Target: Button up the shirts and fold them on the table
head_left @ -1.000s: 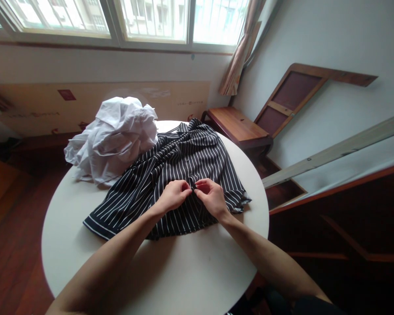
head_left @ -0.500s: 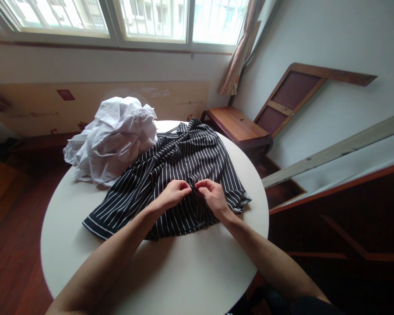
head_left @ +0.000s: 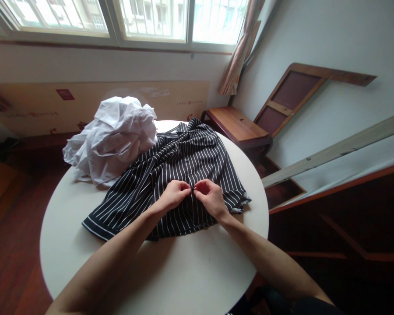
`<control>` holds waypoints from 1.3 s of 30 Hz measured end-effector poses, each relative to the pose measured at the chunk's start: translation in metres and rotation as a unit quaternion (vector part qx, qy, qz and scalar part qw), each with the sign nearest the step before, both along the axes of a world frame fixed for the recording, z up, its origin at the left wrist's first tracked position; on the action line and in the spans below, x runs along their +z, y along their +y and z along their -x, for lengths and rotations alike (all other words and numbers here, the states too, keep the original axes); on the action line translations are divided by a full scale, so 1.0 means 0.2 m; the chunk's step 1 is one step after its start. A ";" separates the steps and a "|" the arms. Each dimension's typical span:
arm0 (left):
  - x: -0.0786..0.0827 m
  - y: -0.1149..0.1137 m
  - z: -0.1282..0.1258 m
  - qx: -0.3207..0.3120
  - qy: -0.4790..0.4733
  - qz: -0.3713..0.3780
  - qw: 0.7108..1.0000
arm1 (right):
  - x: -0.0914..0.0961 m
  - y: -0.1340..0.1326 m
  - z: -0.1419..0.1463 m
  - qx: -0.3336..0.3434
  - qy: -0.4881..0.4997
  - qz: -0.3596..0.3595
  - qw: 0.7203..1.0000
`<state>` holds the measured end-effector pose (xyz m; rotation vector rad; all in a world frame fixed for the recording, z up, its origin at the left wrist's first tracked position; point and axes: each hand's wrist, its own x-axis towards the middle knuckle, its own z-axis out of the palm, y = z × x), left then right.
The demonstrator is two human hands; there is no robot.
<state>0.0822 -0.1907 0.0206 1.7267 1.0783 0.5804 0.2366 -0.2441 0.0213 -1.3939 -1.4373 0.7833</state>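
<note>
A black shirt with white stripes [head_left: 203, 153] lies spread on the round white table [head_left: 170, 280], its button front running up the middle. My left hand [head_left: 176, 192] pinches the shirt's front edge between thumb and fingertips. Close beside it, my right hand [head_left: 212, 196] pinches the same front strip from the other side. The two sets of fingertips almost touch. Whatever button lies between them is too small and covered to make out. Buttons show on the strip just above my fingers.
A crumpled heap of white cloth [head_left: 118, 131] sits at the table's back left, against the shirt. Behind the table on the right stands a small wooden stand [head_left: 238, 122]. A window [head_left: 151, 22] and a curtain [head_left: 236, 57] are at the back.
My right hand has shifted slightly, and its fingers have closed tighter on the front strip. The strip below my hands lies flatter. My left hand is almost unmoved.
</note>
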 end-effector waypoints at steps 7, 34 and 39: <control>0.02 -0.01 -0.02 0.026 -0.031 0.059 0.997 | 0.00 -0.03 0.04 -0.055 -0.129 -0.102 0.985; 0.02 -0.03 -0.02 -0.029 0.019 -0.123 0.992 | -0.03 0.05 -0.04 0.021 0.320 0.187 0.929; 0.07 -0.06 0.03 0.001 0.180 -0.261 0.948 | 0.06 0.00 -0.13 0.049 0.034 0.063 0.996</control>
